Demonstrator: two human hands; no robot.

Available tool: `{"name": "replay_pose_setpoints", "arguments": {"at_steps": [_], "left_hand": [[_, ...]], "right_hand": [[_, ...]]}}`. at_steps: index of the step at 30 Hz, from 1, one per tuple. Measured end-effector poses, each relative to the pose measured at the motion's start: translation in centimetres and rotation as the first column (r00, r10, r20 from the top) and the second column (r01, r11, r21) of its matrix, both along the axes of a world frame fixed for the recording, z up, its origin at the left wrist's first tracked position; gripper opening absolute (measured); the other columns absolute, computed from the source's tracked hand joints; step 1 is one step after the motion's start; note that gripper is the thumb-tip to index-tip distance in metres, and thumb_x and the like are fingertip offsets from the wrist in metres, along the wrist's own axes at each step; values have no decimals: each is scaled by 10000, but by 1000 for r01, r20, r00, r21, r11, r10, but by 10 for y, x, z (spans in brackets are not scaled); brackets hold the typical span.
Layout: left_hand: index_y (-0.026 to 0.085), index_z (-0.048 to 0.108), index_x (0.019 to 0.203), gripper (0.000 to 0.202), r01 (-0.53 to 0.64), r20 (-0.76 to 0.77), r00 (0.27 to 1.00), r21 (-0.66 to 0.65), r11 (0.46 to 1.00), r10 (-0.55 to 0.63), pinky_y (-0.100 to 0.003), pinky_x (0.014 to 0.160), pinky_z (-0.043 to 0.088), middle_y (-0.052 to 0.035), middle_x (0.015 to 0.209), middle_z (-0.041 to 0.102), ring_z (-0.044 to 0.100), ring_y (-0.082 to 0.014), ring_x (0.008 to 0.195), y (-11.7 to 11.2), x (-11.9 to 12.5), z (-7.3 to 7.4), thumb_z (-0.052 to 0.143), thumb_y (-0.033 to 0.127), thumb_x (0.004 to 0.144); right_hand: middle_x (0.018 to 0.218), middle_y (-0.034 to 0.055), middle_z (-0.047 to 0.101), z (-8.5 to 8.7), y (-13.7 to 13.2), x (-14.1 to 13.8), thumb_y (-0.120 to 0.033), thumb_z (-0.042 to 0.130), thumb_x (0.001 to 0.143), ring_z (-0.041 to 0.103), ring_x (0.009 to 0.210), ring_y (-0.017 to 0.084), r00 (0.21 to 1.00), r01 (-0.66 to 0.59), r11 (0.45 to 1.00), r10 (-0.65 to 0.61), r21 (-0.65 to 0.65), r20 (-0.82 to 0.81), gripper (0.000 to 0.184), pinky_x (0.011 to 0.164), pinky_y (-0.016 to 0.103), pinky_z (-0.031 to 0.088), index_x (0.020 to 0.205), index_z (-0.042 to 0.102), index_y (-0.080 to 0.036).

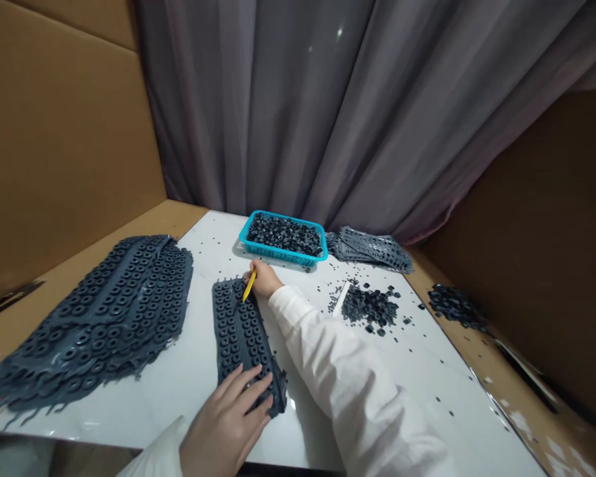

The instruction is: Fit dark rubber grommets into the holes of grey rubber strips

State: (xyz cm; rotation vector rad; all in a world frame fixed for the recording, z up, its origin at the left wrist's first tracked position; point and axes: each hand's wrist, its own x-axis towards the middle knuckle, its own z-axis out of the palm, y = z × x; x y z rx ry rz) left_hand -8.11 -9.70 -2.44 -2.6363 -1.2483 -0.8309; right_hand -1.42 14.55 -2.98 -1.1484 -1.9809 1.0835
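My right hand grips a slim yellow hand tool and rests at the far end of a dark grey moulded rubber strip, with the tool's tip on the strip. The strip carries rows of ring-shaped pieces and lies lengthwise on the white table top. My left hand presses flat on the strip's near end, fingers spread and holding nothing. A larger overlapping pile of the same ring-studded rubber sheets lies to the left of both hands.
A turquoise plastic basket full of dark pieces stands at the table's far edge. Beside it lie stacked perforated grey sheets. A heap of dark pieces and scattered bits cover the right side. Cardboard walls and a grey curtain surround the table.
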Motion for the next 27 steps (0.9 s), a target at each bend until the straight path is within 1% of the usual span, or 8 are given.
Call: {"name": "replay_pose_setpoints", "arguments": {"at_steps": [6, 11, 13, 16, 18, 21, 24, 27], "left_hand": [[213, 671, 967, 216, 30, 41, 999, -12, 999, -29, -354, 886, 527, -11, 1063, 697, 633, -191, 993, 14, 6, 0, 491, 155, 862], [228, 679, 947, 191, 14, 39, 999, -101, 995, -11, -403, 885, 521, 3, 1071, 695, 626, -213, 1005, 20, 15, -15, 541, 156, 837], [244, 669, 1003, 209, 15, 62, 998, -185, 983, -4, -410, 899, 512, -3, 1102, 682, 614, -216, 1026, 17, 13, -11, 564, 195, 828], [270, 650, 1065, 249, 12, 73, 997, -322, 947, 12, -417, 909, 499, -18, 1180, 640, 578, -227, 1086, 23, 0, 11, 568, 283, 831], [254, 637, 1099, 281, -34, 69, 996, -356, 934, 63, -444, 946, 460, -45, 1226, 608, 534, -246, 1141, 47, -9, 30, 540, 324, 845], [172, 617, 1125, 337, -109, 134, 976, -368, 923, 169, -446, 993, 393, -105, 1229, 591, 509, -266, 1149, 115, -15, 47, 541, 315, 829], [109, 594, 1143, 381, -131, 259, 929, -437, 890, 264, -439, 1016, 332, -158, 1229, 574, 478, -297, 1170, 191, -13, 38, 550, 249, 791], [125, 677, 932, 264, -34, 297, 931, -506, 862, 211, -353, 872, 437, -120, 992, 686, 603, -266, 955, 241, -7, 14, 571, 295, 760]], "right_hand": [[669, -54, 556, 20, 9, 43, -94, 530, 617, 523, 656, 141, 981, 184, 974, -173, 131, -91, 283, 682, 262, 402, 694, 300, -238], [650, -52, 561, 14, 15, 81, -131, 527, 628, 511, 614, 136, 953, 293, 945, -276, 149, -124, 270, 677, 269, 402, 692, 287, -239], [641, -48, 574, 6, 14, 89, -148, 542, 624, 520, 608, 139, 953, 289, 947, -273, 137, -129, 264, 670, 273, 408, 679, 299, -236], [634, -39, 586, -4, 14, 94, -182, 557, 629, 547, 624, 148, 954, 276, 955, -257, 112, -154, 255, 663, 277, 420, 673, 311, -235], [634, -36, 592, -8, 15, 96, -212, 565, 638, 561, 644, 152, 952, 267, 959, -246, 100, -180, 253, 665, 278, 430, 675, 316, -235], [653, -31, 606, -9, 18, 96, -255, 572, 652, 565, 645, 143, 944, 262, 960, -235, 93, -231, 264, 671, 276, 440, 689, 312, -235], [657, -32, 610, -7, 20, 96, -276, 580, 655, 563, 626, 134, 932, 264, 959, -227, 101, -282, 281, 668, 273, 446, 697, 305, -236], [641, -37, 602, -7, 19, 98, -284, 577, 661, 559, 602, 132, 916, 287, 950, -236, 120, -325, 279, 659, 273, 452, 700, 304, -237]]}}
